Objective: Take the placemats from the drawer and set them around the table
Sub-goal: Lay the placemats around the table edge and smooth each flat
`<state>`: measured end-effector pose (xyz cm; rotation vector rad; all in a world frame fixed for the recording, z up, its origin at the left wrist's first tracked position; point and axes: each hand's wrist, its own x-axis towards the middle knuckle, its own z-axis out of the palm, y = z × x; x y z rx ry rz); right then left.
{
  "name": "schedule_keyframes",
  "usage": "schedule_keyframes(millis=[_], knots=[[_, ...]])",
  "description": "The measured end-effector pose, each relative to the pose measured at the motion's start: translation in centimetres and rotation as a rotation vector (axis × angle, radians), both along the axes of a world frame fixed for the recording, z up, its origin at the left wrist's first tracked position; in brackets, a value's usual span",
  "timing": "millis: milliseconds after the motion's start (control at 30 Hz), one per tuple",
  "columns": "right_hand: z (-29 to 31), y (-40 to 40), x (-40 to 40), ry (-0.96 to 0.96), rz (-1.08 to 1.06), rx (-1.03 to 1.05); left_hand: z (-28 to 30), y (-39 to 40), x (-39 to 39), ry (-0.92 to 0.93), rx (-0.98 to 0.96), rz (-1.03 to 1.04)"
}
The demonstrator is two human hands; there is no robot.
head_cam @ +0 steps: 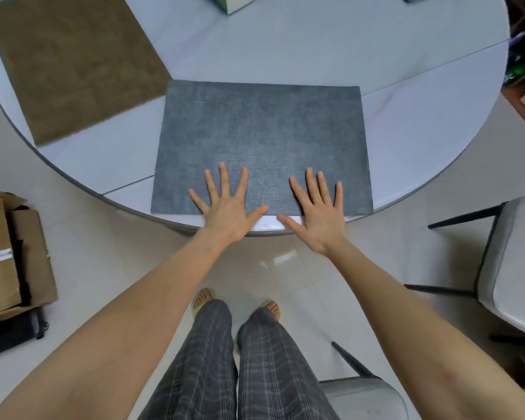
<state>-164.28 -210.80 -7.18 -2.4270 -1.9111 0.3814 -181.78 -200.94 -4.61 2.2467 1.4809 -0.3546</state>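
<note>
A grey-blue placemat [261, 131] lies flat at the near edge of the round white table [406, 122]. My left hand [228, 207] rests on its near left part, fingers spread and palm down. My right hand [319, 213] rests on its near right part in the same way, thumb over the table rim. Neither hand grips anything. An olive-brown placemat [70, 62] lies flat on the table at the far left, turned at an angle, one corner close to the grey-blue one.
A grey chair [509, 262] stands at the right, and another chair's seat [361, 398] shows at the bottom. Cardboard boxes [9, 259] sit on the tiled floor at the left. A small box [231, 1] stands at the table's far side.
</note>
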Motion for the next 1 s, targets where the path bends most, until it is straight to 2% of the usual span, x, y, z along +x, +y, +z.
schedule_keyframes(millis=[233,633,767,867,1000], knots=[[0.1,-1.1,1.7,0.018,-0.080,-0.017,-0.7,-0.4,-0.1,-0.011,0.030,0.006],[0.3,0.2,2.4,0.039,-0.065,-0.017,-0.6,-0.1,0.5,-0.020,0.033,0.031],[0.9,3.9,0.7,0.047,-0.051,0.070,-0.8,0.0,0.6,0.004,0.026,0.025],[0.6,7.5,-0.5,0.059,0.019,0.058,-1.2,0.2,0.5,0.022,0.038,0.027],[-0.3,6.8,1.5,0.008,0.014,0.042,-1.1,0.3,0.7,0.035,0.031,0.021]])
